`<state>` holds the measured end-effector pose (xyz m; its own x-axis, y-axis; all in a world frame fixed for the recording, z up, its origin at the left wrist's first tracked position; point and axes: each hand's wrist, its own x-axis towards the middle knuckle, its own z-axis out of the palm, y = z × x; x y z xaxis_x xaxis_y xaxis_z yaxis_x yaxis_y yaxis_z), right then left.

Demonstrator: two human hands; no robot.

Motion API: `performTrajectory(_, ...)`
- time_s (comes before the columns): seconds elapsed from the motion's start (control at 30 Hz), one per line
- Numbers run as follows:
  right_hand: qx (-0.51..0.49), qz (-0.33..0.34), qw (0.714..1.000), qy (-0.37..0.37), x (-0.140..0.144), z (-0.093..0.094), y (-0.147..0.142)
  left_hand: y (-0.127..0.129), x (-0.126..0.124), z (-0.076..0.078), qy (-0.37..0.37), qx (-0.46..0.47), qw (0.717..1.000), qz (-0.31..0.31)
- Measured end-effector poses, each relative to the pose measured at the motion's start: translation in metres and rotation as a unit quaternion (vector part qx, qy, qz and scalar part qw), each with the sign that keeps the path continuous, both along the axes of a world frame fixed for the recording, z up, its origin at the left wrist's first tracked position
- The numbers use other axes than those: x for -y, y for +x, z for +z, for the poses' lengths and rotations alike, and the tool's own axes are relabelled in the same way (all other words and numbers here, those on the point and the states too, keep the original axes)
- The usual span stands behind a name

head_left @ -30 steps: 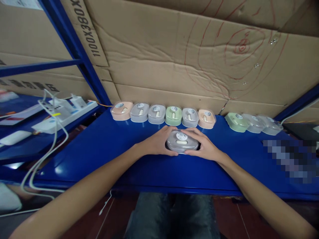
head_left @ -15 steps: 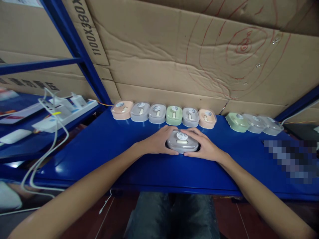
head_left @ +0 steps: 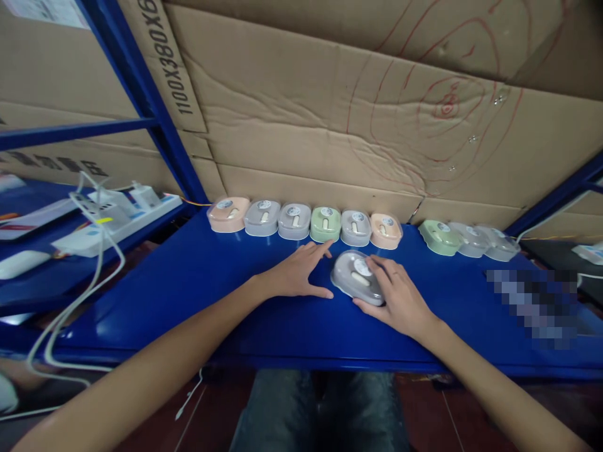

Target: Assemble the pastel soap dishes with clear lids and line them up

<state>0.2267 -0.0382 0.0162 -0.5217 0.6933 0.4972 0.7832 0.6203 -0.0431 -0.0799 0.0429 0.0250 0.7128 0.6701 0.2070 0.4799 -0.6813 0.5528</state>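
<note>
Grey oval plastic lidded box [head_left: 358,284] sits centre on the blue metal shelf [head_left: 188,282], tilted; right hand [head_left: 400,298] grips its right side; left hand [head_left: 296,276] lies flat, fingers spread, just left. Best kept level, clear of the far row of pastel boxes [head_left: 306,221].

Dim, even light with soft glare on the glossy blue metal shelf [head_left: 155,295]; wide-angle bending at edges, a pixelated patch at right.
</note>
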Motion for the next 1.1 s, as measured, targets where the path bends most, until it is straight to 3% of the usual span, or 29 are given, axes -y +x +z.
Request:
performTrajectory(0.1, 0.035, -0.120, 0.990, 0.068, 0.022, -0.005, 0.025, 0.000, 0.001, 0.003, 0.001, -0.012, 1.000, 0.004)
performTrajectory(0.2, 0.082, -0.215, 0.970, 0.081, 0.032, -0.003, 0.051, 0.001, 0.003, 0.007, 0.001, -0.030, 1.000, 0.003)
performTrajectory(0.37, 0.134, -0.309, 0.938, 0.086, 0.010, 0.004, 0.077, 0.002, 0.004, 0.010, 0.006, -0.040, 0.999, 0.003)
performTrajectory(0.57, 0.168, -0.353, 0.917, 0.086, -0.045, 0.004, 0.092, 0.000, 0.002, 0.008, 0.014, -0.038, 0.999, 0.000)
performTrajectory(0.77, 0.187, -0.344, 0.917, 0.073, -0.088, 0.004, 0.101, -0.001, 0.001, 0.008, 0.003, -0.049, 0.999, 0.000)
performTrajectory(0.97, 0.181, -0.342, 0.921, 0.042, -0.111, 0.006, 0.105, -0.001, 0.002, 0.011, 0.015, -0.042, 0.999, -0.004)
performTrajectory(1.1, 0.173, -0.346, 0.922, 0.031, -0.111, 0.004, 0.109, -0.001, 0.002, 0.011, 0.019, -0.043, 0.999, -0.008)
